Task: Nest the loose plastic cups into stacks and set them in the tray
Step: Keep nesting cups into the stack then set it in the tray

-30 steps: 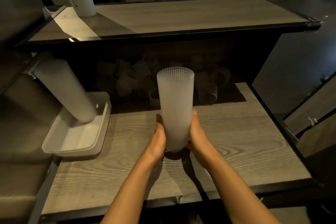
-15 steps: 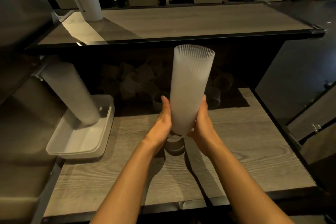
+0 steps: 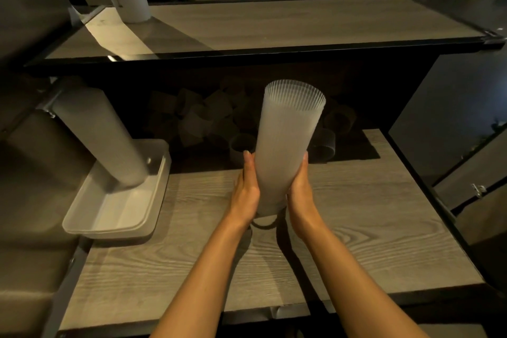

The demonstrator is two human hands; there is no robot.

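Frosted, ribbed plastic is what you are gripping: a tall stack of nested translucent cups (image 3: 288, 145), its wide mouth tilted up and slightly to your right. Your left hand (image 3: 245, 192) is pressing flat along the stack's left side, fingers straight and pointing up, and your right hand (image 3: 300, 189) is doing the same on the right side, so the two palms are clamping the lower part between them. The narrow bottom end is sitting just above the grey wood-grain table (image 3: 356, 228), with a dark ring shadow under it; whether it is touching the table you cannot tell from here.

Behind the stack, loose plastic cups (image 3: 197, 123) are lying jumbled in the shadow under the upper wooden shelf (image 3: 274, 25). To your left, a shallow translucent plastic tray (image 3: 109, 223) is resting at the table's left edge, and a second tall stack of frosted cups (image 3: 101, 137) is leaning in it, its foot in the tray's far end and its top tilted up to the left.
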